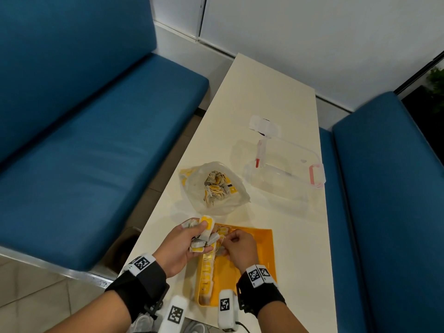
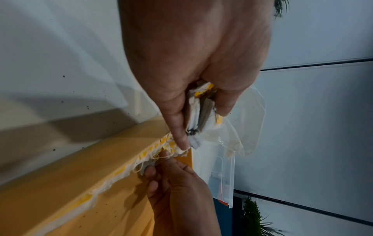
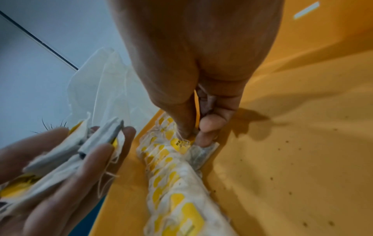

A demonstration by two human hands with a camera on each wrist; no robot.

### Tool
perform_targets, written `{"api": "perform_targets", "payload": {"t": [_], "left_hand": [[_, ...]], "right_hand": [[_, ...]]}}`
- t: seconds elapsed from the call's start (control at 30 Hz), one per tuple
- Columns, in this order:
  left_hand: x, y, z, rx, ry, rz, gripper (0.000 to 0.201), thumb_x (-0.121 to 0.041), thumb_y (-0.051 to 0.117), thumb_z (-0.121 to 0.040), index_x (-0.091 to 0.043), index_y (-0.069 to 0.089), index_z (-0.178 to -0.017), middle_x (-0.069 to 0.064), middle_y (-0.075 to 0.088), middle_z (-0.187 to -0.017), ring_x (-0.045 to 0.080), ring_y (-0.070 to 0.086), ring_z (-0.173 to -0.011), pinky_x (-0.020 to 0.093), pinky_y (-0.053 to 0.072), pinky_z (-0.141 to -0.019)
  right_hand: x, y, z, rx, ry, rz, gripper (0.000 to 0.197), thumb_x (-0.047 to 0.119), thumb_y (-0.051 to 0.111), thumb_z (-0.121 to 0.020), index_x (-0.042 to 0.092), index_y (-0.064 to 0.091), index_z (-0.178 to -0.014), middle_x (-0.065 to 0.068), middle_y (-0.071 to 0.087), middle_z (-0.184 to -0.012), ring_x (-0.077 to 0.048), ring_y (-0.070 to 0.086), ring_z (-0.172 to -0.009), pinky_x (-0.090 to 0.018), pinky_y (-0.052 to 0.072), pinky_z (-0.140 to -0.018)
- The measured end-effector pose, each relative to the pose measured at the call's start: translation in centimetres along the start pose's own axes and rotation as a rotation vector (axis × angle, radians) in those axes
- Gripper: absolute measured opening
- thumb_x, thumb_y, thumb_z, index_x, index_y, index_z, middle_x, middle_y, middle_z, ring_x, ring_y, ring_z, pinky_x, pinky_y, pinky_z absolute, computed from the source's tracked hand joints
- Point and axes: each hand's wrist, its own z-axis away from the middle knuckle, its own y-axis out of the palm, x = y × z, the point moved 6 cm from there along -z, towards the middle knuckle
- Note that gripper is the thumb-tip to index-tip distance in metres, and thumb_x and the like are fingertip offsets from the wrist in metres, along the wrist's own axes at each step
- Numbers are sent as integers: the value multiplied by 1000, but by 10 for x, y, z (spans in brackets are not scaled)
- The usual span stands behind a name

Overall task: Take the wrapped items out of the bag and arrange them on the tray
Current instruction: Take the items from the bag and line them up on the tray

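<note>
Blue bench seat (image 1: 96, 131) at far left, off the worktop (image 1: 262, 97).

Left hand (image 1: 182, 246): palm up, over the left edge of the tray. Fingers (image 3: 60, 169) curled loosely under a bundle of wrapped sachets (image 1: 203, 234), thumb pressed on top; several white-and-yellow packets fanned out past the fingertips. From the left wrist view, thumb and forefinger clamped on the stack (image 2: 199, 111). Grip partly closed, full of packets.

Row of sachets (image 1: 207, 272) already laid along the left wall of the orange tray (image 1: 262, 248), overlapping, running from near edge toward far edge. Same row clear in the right wrist view (image 3: 173, 183), resting on the tray floor against the wall.

Right hand (image 1: 240, 248): just right of the left hand, nearly touching, over the far end of the row. Thumb and forefinger (image 3: 210, 126) pinched tight on one sachet (image 3: 199, 154) at the top of the row, the packet touching the tray floor; remaining fingers folded in. Narrow pinch, nothing else held.

Bag (image 1: 216, 186) beyond the tray, lying open on the worktop, more sachets heaped inside. Apart from both hands.

Clear plastic box (image 1: 283, 169) with pink clips to the right of the bag, near the right edge of the worktop. Second blue bench (image 1: 384, 188) at far right.
</note>
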Motion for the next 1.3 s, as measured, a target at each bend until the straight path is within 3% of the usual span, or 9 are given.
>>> {"api": "perform_targets", "payload": {"t": [0.2,0.3,0.4,0.53,0.7,0.8,1.0,1.17,1.3], "left_hand": [[1,0,1,17,-2,14,36,-15,60,-100,5,57,-130,22,74,-117,33,73,-108,49,57,-94],[1,0,1,27,-3,14,37,-16,61,-100,5,57,-131,23,73,-117,33,73,-108,48,58,-93],[0,-1,0,34,2,20,38,-16,61,-100,6,57,-130,25,72,-118,34,73,-109,48,58,-93],[-2,2,1,72,0,3,33,-16,61,-100,5,61,-125,26,72,-117,35,72,-109,47,59,-91],[1,12,5,150,-12,-83,36,-23,64,-97,3,64,-123,25,72,-116,39,70,-113,43,60,-90],[1,18,8,180,-26,-107,39,-28,63,-96,-2,65,-125,23,72,-119,38,70,-113,41,62,-87],[-1,10,5,142,-39,-27,42,-32,61,-97,-2,65,-125,24,72,-119,39,69,-114,43,60,-88],[-3,2,2,113,-22,-3,41,-33,56,-101,-3,64,-128,22,71,-124,39,66,-120,48,56,-97],[-6,-2,2,65,-31,40,38,-30,57,-101,-1,65,-125,22,73,-118,38,70,-113,43,60,-84]], "right_hand": [[1,2,0,-49,5,-39,10,8,67,-87,5,64,-79,-17,71,-74,-18,67,-50,-31,55,-50],[1,4,0,-38,24,-30,9,9,66,-87,6,64,-79,-15,71,-75,-23,70,-56,-37,60,-57],[5,-2,4,-73,5,24,11,12,66,-83,16,62,-74,-7,70,-72,-25,71,-64,-46,61,-63],[29,-27,23,-172,-142,18,12,20,70,-83,24,64,-74,3,69,-73,-20,69,-71,-42,59,-71],[64,-32,41,82,-280,-179,19,25,82,-80,25,73,-96,5,72,-96,-7,61,-77,-22,54,-72],[68,-31,41,79,-333,-141,15,20,83,-78,22,74,-89,1,71,-94,-8,55,-73,-22,52,-68],[72,-34,45,113,-333,-253,10,7,81,-79,9,72,-81,2,66,-68,-10,54,-62,-21,45,-60],[86,-45,48,163,-371,-333,9,-3,78,-78,2,72,-81,-3,70,-74,-9,61,-64,-18,48,-60],[81,-54,37,55,-406,-52,9,7,79,-79,14,73,-79,1,74,-83,-20,66,-79,-28,55,-73]]}}
